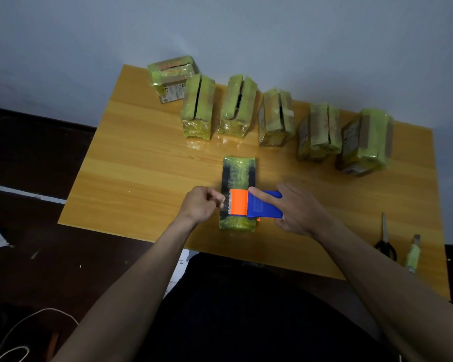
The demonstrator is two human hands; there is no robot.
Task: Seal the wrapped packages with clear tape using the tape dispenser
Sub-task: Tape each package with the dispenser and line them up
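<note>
Seen from above: a wooden table (pixel 131 163) with a dark-wrapped package (pixel 238 173) lying flat near the middle, long axis running 12 to 6 o'clock, glossy yellow-green film over its top.

Across the near half of that package, a tape dispenser (pixel 254 206), orange guard and toothed blade at its 9 o'clock end, blue body at 3 o'clock.

Right hand (pixel 297 212) wrapped round the blue body, index finger laid straight along the top edge toward the orange part, thumb below. A full hold on the dispenser.

Left hand (pixel 200 206) at 9 o'clock of the blade, fingers curled, fingertips pinched just beside the teeth, seemingly on the clear tape end; the tape itself too faint to make out for certain.

At 12 o'clock, a row of six wrapped packages (pixel 198 105) in yellow-green film, spread from 11 to 2 o'clock along the far edge, most standing upright with a dark slit down the top; the one at the far left (pixel 171 74) lying tilted behind its neighbour.

At 4 o'clock, near the table's right corner, black-handled scissors (pixel 385 240), and just beside them a small utility knife (pixel 413 253) with a green-wrapped grip, apart from each other.
</note>
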